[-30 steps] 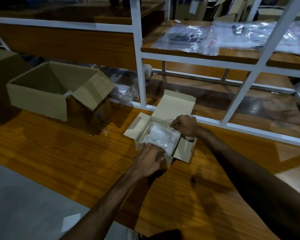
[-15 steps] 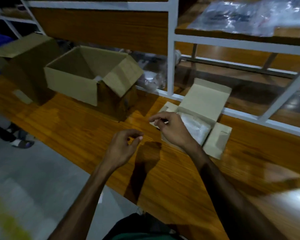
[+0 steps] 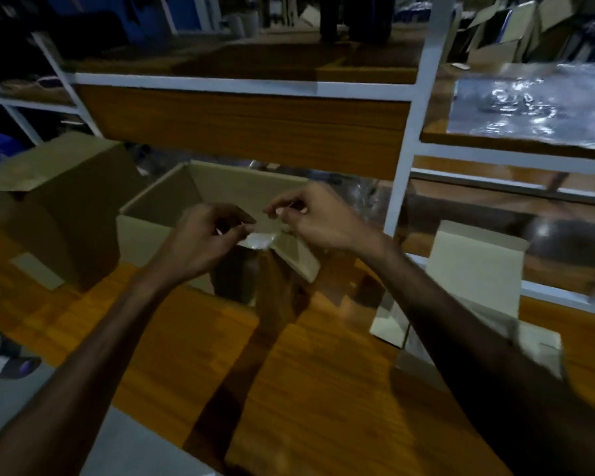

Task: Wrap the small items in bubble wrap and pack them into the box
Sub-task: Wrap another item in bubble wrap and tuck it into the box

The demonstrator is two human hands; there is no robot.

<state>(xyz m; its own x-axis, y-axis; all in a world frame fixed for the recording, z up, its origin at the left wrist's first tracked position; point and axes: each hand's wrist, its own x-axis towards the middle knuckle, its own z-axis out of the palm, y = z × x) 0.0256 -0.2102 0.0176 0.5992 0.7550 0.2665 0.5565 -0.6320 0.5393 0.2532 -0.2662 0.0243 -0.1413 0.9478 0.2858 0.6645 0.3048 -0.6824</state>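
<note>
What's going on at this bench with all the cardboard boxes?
A person is packing at a wooden bench. Both hands are raised over the large open carton: the left hand and right hand together pinch a small clear piece of plastic or tape; it is too blurred to tell which. To the right sits a small white box with its lid up.

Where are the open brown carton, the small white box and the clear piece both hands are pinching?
Open brown carton (image 3: pixel 145 231): head view, its front wall.
Small white box (image 3: pixel 474 259): head view, its raised lid.
Clear piece (image 3: pixel 260 240): head view, the strip between left hand (image 3: pixel 203 245) and right hand (image 3: pixel 320 218).
</note>
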